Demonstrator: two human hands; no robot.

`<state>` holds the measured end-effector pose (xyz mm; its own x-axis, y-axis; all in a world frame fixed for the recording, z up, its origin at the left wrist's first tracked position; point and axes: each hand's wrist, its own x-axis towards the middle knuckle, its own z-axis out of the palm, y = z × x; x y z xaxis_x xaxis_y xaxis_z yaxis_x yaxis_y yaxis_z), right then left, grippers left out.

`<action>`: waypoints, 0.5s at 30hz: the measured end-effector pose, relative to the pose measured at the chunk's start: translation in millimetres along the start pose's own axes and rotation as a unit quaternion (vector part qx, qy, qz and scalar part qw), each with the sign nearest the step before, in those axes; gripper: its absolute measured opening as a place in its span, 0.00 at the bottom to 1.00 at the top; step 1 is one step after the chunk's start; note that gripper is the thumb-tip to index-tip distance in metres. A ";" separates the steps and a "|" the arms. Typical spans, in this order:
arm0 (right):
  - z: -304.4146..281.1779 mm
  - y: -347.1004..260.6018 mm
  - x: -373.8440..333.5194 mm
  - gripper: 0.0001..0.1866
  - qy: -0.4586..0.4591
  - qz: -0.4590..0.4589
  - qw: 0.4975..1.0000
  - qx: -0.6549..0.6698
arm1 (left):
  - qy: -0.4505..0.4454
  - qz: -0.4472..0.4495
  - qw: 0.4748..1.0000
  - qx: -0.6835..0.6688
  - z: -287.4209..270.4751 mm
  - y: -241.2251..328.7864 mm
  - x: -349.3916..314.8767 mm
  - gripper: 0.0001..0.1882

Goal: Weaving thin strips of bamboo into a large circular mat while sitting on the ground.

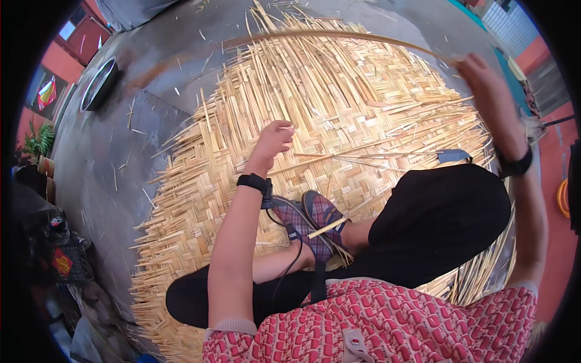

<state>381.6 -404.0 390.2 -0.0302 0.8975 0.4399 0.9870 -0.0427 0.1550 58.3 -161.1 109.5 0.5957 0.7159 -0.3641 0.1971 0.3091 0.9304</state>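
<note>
One metal bowl (98, 83) sits on the grey floor, well left of the one woven bamboo mat (339, 121). Left hand (273, 140) hovers over the mat's middle, fingers loosely curled, holding nothing. Right hand (484, 78), at the mat's right edge, grips one long bamboo strip (339, 35) arching over the mat's far side.

"What kind of place is this?"

"An outdoor yard where someone weaves. A big woven mat (339, 121) of thin pale strips covers the grey floor (109, 157)."

"What else?"

"A metal bowl (98, 83) and a green plant (39, 140) at the upper left, by red walls (60, 60)."
</note>
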 end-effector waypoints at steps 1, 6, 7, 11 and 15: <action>23.4 -8.2 -1.6 0.10 -0.003 0.001 0.999 0.041 | -0.027 0.014 0.997 0.065 9.7 -0.7 9.3 0.21; 71.4 8.6 -28.3 0.07 -0.059 0.009 0.992 0.114 | -0.029 0.148 0.944 0.293 86.7 -17.3 67.7 0.19; 69.9 20.1 -36.2 0.08 -0.073 -0.003 0.993 0.093 | -0.006 0.179 0.921 0.345 100.6 -22.8 78.6 0.20; 49.0 71.8 -65.2 0.13 -0.153 -0.014 0.988 0.022 | 0.012 0.200 0.824 0.530 134.8 -38.7 108.3 0.15; 35.2 108.2 -71.1 0.12 -0.137 0.075 0.988 0.010 | 0.076 0.268 0.757 0.591 139.0 -36.6 118.9 0.10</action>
<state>496.1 -457.0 344.5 0.1575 0.9672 0.1995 0.9801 -0.1778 0.0883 230.2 -174.3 38.1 0.7586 0.6312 0.1617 0.5711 -0.7636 0.3013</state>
